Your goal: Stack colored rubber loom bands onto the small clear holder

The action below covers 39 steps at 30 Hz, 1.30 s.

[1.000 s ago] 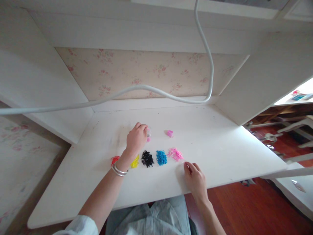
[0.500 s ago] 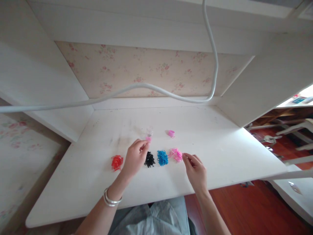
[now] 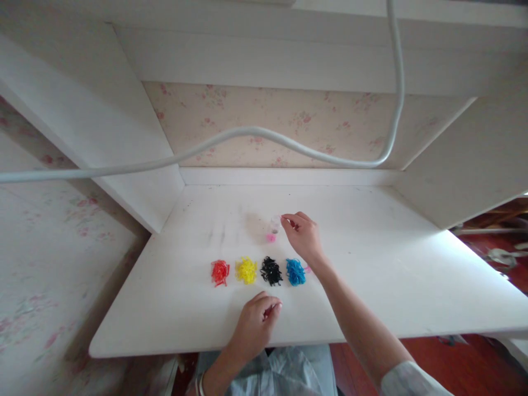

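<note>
My right hand (image 3: 303,234) reaches over the table, thumb and fingertips pinched together at the edge of a small clear container (image 3: 275,223). Whatever lies in that pinch is too small to make out. Bright pink (image 3: 271,237) shows at the container's near end. My left hand (image 3: 256,322) is closed near the front edge, thumb against the curled fingers, with nothing visible in it. Small rubber bands lie between the hands in piles: red (image 3: 220,273), yellow (image 3: 246,270), black (image 3: 271,271) and blue (image 3: 296,272). My right forearm hides most of a pink pile (image 3: 307,269).
The white table (image 3: 371,286) has a raised back edge and side panels. A thick white cable (image 3: 256,132) crosses in front of the flowered wall (image 3: 280,115). Reddish floor (image 3: 363,366) shows past the table's front edge.
My right hand has moved from the pink pile up and left to the clear container. My left hand has left the container and drawn back toward the front edge, uncovering the yellow pile. The view has shifted.
</note>
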Each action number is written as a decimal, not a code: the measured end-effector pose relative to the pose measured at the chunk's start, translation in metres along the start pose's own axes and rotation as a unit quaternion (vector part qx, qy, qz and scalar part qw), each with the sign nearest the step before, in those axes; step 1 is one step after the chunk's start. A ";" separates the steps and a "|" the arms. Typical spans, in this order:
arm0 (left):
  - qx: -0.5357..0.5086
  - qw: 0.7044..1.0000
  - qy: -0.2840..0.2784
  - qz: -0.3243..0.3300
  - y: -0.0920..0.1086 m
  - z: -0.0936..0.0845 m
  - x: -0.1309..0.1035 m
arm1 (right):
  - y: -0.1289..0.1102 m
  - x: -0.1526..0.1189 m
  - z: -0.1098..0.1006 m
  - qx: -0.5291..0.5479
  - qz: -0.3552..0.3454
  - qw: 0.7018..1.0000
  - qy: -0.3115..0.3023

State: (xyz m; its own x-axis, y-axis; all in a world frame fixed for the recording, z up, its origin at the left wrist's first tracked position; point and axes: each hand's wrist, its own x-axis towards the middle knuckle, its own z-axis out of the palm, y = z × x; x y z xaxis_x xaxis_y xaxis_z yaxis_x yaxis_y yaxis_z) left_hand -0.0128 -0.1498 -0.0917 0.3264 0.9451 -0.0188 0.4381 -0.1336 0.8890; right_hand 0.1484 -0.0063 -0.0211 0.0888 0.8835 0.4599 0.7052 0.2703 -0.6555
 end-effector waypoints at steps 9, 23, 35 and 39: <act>0.009 1.000 -0.011 0.011 0.004 -0.004 0.001 | 0.000 0.003 0.006 -0.022 0.001 1.000 -0.016; 0.197 0.978 -0.045 0.050 0.024 0.024 0.020 | 0.070 -0.114 -0.060 -0.018 0.227 0.974 0.013; 0.380 0.920 -0.040 0.085 0.050 0.071 0.088 | 0.085 -0.165 -0.060 -0.179 0.244 0.950 -0.080; 0.413 0.906 -0.042 0.080 0.050 0.076 0.098 | 0.081 -0.163 -0.057 -0.203 0.249 0.944 -0.079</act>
State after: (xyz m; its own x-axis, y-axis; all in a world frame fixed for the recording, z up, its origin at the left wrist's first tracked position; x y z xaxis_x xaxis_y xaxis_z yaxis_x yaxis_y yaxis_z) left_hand 0.1044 -0.0867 -0.0841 0.4885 0.8724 0.0157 0.8456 -0.4777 0.2380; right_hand 0.2311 -0.1505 -0.1149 0.3981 0.9165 0.0395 0.8177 -0.3350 -0.4681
